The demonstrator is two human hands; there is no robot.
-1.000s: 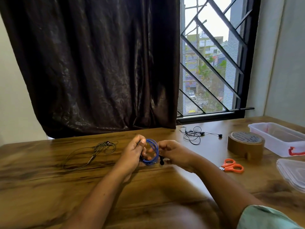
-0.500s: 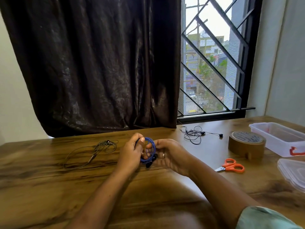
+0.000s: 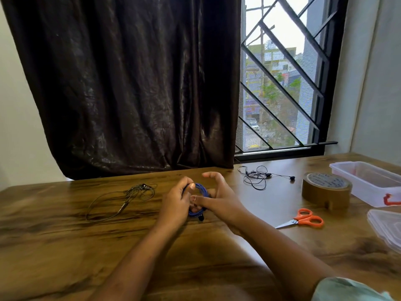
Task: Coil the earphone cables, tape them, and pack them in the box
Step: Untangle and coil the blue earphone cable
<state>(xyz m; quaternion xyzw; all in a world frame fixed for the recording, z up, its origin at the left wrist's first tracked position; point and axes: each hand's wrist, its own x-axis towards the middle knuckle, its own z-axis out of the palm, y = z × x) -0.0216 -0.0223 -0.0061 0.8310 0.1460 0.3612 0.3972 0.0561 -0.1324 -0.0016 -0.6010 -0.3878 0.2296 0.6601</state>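
your left hand (image 3: 175,205) fingers clamped round blue coil (image 3: 200,189), thin rubbery loops, just above wood-grain table (image 3: 65,246) centre | your right hand (image 3: 221,203) thumb and lower fingers pinch blue coil, index arched clear | brown tape (image 3: 326,190) roll, clear plastic box (image 3: 368,181) at right

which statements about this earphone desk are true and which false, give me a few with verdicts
1. The left hand grips the blue earphone coil. True.
2. The scissors lie inside the clear box. False: they lie on the table, in front of the tape roll.
3. The black earphones lie loose and uncoiled on the table. True.
4. The right hand holds the tape roll. False: the roll sits on the table; the right hand is at the blue earphone coil.
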